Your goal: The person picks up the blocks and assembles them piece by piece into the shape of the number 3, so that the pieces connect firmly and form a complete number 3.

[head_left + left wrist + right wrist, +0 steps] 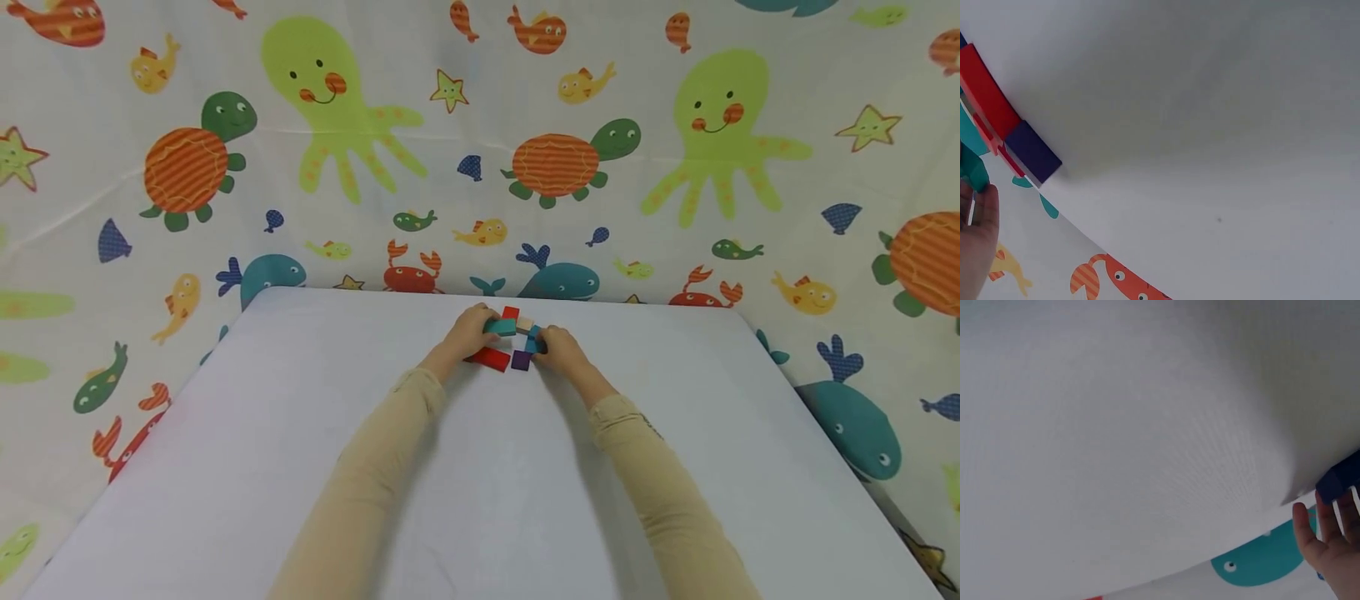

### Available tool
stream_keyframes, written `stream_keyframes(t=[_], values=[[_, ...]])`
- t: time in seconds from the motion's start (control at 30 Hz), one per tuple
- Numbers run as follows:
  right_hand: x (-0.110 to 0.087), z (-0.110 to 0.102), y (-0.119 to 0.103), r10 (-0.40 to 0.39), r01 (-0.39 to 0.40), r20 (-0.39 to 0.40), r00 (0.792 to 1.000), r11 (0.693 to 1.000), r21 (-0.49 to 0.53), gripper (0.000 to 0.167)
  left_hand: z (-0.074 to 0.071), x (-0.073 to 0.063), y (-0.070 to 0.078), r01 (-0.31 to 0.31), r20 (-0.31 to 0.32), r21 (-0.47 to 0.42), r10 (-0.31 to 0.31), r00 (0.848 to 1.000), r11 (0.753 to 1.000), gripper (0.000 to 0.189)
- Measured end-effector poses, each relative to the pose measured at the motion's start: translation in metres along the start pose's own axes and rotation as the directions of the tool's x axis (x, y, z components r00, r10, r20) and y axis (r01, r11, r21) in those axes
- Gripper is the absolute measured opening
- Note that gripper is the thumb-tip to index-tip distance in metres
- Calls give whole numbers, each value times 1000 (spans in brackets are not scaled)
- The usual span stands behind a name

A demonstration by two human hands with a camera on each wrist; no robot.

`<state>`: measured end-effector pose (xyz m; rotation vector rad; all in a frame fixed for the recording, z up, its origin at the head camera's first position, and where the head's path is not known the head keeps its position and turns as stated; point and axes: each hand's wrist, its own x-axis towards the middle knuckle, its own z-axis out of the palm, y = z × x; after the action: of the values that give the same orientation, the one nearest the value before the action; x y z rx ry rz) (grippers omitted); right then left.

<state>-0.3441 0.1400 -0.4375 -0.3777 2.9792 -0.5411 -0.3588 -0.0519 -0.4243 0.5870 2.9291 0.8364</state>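
Note:
My left hand (468,332) pinches a teal block (502,327) between thumb and fingers at the far part of the table. In the left wrist view, the same teal block (974,169) shows at the fingertips of the left hand (977,234). Opposite it, my right hand (562,351) grips a blue block (536,332) at the right side of the group. The right wrist view has this block, dark blue (1340,479), against the fingers of the right hand (1335,547). A long red block (491,359) and a purple block (521,360) lie nearest to me.
Behind the hands are a smaller red block (511,312) and a pale wood-coloured block (524,324). Together the blocks form a rough ring on the white table (495,467). A sheet printed with sea animals (450,133) hangs behind the table's far edge.

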Motion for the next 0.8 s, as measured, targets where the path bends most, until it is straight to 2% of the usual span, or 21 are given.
stream_keyframes(t=[0.23,0.4,0.57,0.8], values=[[-2,-1,-4,10,-9,-16,1000,1000,4,26,-5,-6,-4,23,7,-29,-23,1000,999,38],[-5,5,-3,25,-24,-43,999,999,26,29,-7,-14,-4,17,8,-29,-17,1000,999,38],[-8,7,-2,-12,12,-104,995,1000,7,32,-10,-20,-1,-3,-2,-10,3,1000,1000,37],[-15,-5,-5,-78,76,-160,984,997,-14,30,-19,-21,6,-35,-5,10,35,999,999,36]])
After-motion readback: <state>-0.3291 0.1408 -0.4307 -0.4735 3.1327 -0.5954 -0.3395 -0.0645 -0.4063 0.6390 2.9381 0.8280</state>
